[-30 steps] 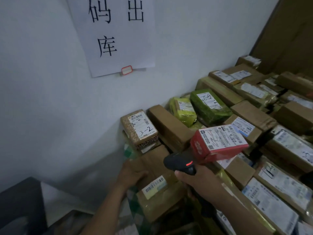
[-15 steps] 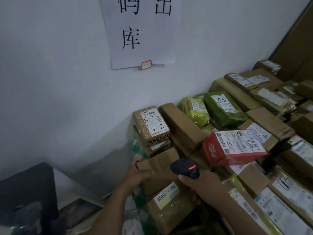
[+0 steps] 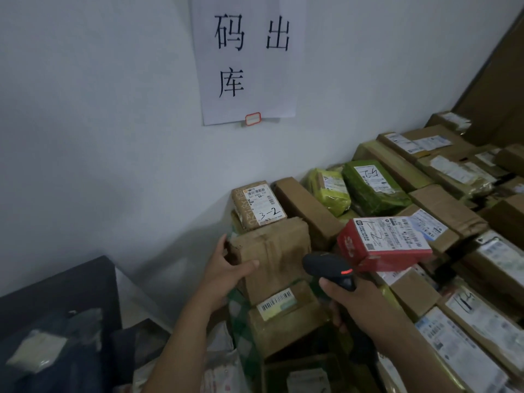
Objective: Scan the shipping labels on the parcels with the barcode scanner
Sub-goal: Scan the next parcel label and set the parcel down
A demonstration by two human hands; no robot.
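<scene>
left hand (image 3: 226, 268) grips the taped parcel (image 3: 278, 256)
right hand (image 3: 357, 302) clasps barcode scanner (image 3: 326, 265); barcode label (image 3: 276, 303) lies left of its fingers

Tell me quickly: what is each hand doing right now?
Left hand: grips the brown parcel, thumb across its front.
Right hand: holds the black scanner.

scanner (image 3: 326, 265): black, red light lit | brown parcel (image 3: 278, 251): taped, tilted upright
</scene>
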